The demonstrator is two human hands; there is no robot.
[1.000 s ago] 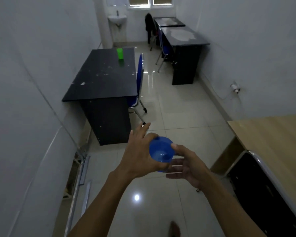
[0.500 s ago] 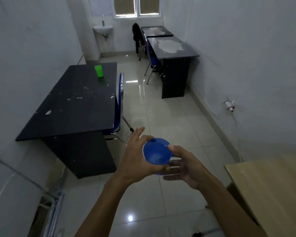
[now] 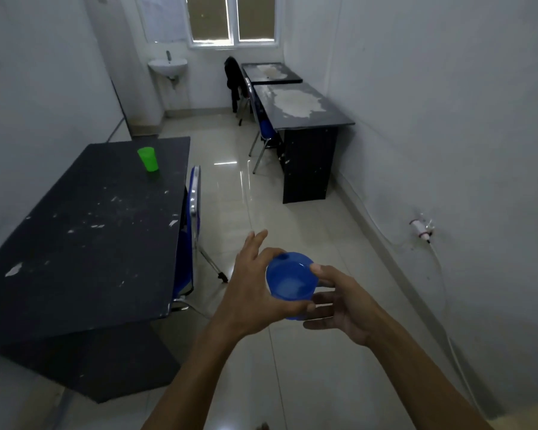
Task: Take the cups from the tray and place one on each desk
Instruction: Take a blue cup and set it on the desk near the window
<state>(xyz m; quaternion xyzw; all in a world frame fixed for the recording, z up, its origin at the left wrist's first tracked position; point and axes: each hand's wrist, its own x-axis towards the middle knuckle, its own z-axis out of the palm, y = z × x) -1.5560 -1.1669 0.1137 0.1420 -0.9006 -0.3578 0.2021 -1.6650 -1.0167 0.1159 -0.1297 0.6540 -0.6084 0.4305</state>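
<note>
A blue cup (image 3: 289,282) is held upright in front of me over the tiled floor, its open mouth facing up. My left hand (image 3: 252,293) wraps its left side and my right hand (image 3: 339,302) grips its right side, thumb on the rim. A green cup (image 3: 148,159) stands on the far end of the black desk (image 3: 84,243) at my left. Two more dark desks stand along the right wall, the nearer one (image 3: 305,107) with a worn pale patch and the farther one (image 3: 271,72) behind it. No tray is in view.
A blue chair (image 3: 190,231) is tucked at the left desk's right side. Another blue chair (image 3: 264,128) sits at the nearer right desk, and a dark garment hangs on a chair (image 3: 233,79) beyond. A sink (image 3: 167,66) hangs on the back wall.
I have walked forward into the room: the left desk and green cup are nearer, and the wooden desk at the right has dropped out of view. Both hands keep the blue cup.
</note>
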